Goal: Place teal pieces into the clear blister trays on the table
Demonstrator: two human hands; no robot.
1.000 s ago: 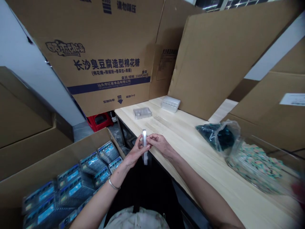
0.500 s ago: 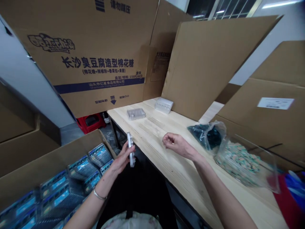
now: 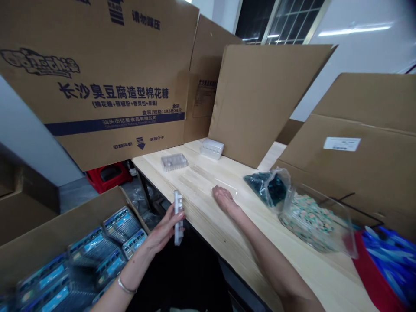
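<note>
My left hand (image 3: 161,234) holds a narrow, white, translucent plastic tray (image 3: 177,218) upright at the table's near edge, its fingers wrapped around the lower part. My right hand (image 3: 224,200) lies flat on the pale wooden table (image 3: 198,208), holding nothing. Just beyond its fingertips is a faint clear plastic piece (image 3: 226,186), possibly touching them. A clear ridged plastic tray (image 3: 174,162) and a white plastic box (image 3: 212,149) sit farther along the table.
A clear bag of dark teal pieces (image 3: 267,188) and a bag of multicoloured pieces (image 3: 312,223) lie on the right. At lower left is an open carton of blue-labelled packs (image 3: 81,255). Upright cardboard sheets (image 3: 256,104) back the table; a red crate (image 3: 107,175) sits below.
My right hand has left the white tray, moved forward over the table and flattened onto it. My left hand still holds the tray, now lower and farther left in view as the view shifts.
</note>
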